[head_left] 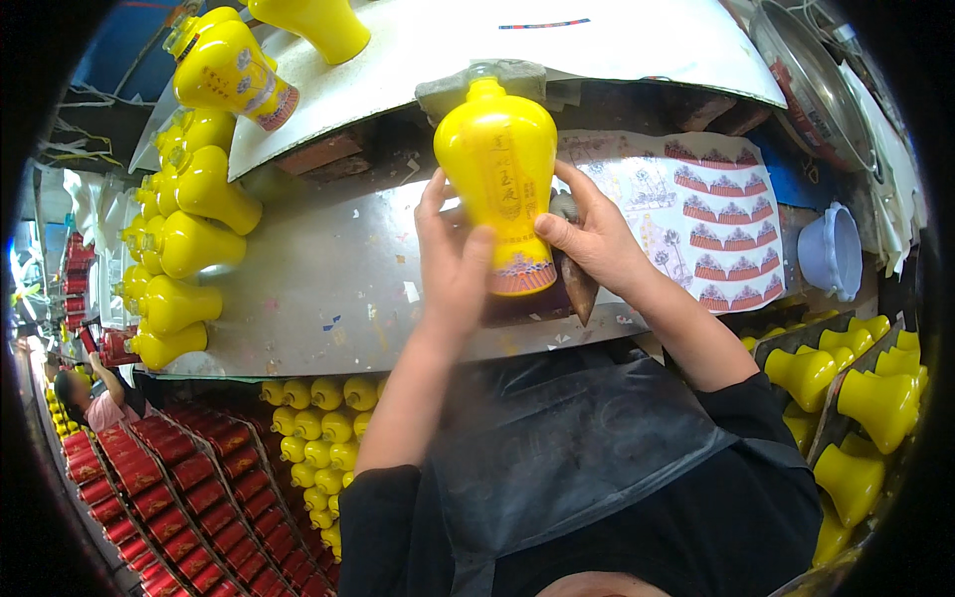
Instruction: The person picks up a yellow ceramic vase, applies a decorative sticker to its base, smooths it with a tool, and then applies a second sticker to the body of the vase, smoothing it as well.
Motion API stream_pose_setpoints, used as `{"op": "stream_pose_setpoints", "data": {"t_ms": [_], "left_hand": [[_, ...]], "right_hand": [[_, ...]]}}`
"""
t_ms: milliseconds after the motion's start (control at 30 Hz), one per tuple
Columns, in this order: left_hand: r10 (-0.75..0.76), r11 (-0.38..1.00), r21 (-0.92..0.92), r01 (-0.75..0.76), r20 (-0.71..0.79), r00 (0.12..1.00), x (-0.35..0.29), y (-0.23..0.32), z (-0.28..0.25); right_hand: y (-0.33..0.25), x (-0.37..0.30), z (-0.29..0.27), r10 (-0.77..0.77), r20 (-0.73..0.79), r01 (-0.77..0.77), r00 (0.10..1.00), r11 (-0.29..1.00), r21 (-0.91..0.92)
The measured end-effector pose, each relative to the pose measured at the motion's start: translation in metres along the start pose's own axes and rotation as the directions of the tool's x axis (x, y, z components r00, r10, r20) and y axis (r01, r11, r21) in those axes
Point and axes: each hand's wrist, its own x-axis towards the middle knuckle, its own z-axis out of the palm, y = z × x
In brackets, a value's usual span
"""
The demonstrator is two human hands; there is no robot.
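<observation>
The bottle is a glossy yellow vase shape with a narrow neck, wide shoulders and a waist that tapers to a banded foot. It sits at the centre of the view, held over the grey bench, neck toward 12 o'clock and foot toward 6 o'clock. A decal runs down its front.

The left hand is at the bottle's 7 o'clock, thumb pressed on the lower body just above the foot band, fingers spread up along the left flank. The right hand is at 4 o'clock, thumb tip on the lower right of the body, fingers curled behind; it also carries a dark wedge tool that points down from the palm. Both hands are closed on the bottle.

It looks like glazed ceramic or coated glass: stiff, fairly heavy for its size, slick, and likely to chip if dropped. The waist just above the foot is the safest place to hold, as the taper stops it slipping; the wet-looking decal is best left untouched.

At 2 o'clock lies a decal sheet with red bands. A pale tub sits at 3 o'clock. More bottles line the bench's left edge at 9 o'clock, others stand in crates at 4 o'clock, and red boxes are stacked at 8 o'clock.
</observation>
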Motion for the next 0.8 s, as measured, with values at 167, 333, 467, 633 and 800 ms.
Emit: {"op": "stream_pose_setpoints", "data": {"t_ms": [167, 333, 467, 633, 800], "left_hand": [[-0.034, 0.996, -0.083, 0.035, 0.007, 0.999, 0.002, 0.002, -0.005], [-0.07, 0.996, -0.049, 0.069, -0.008, 0.998, 0.002, 0.004, -0.001], [-0.081, 0.996, -0.033, 0.081, -0.008, 0.997, 0.006, 0.006, -0.005], [-0.138, 0.984, -0.114, 0.138, 0.01, 0.99, 0.004, 0.011, -0.004], [-0.097, 0.989, -0.111, 0.096, -0.004, 0.995, 0.01, 0.009, 0.0]], "right_hand": [[0.008, 0.002, -0.01, 0.0, 0.083, -0.005, 0.997, 0.998, 0.059], [0.011, 0.001, -0.008, -0.026, 0.095, 0.026, 0.995, 1.0, -0.009], [-0.001, 0.005, -0.024, 0.147, 0.142, -0.138, 0.979, 0.988, -0.072], [-0.038, 0.015, -0.046, 0.128, -0.006, -0.12, 0.992, 0.944, 0.308], [-0.062, 0.013, -0.025, -0.539, 0.234, 0.581, 0.809, 0.675, -0.454]]}}
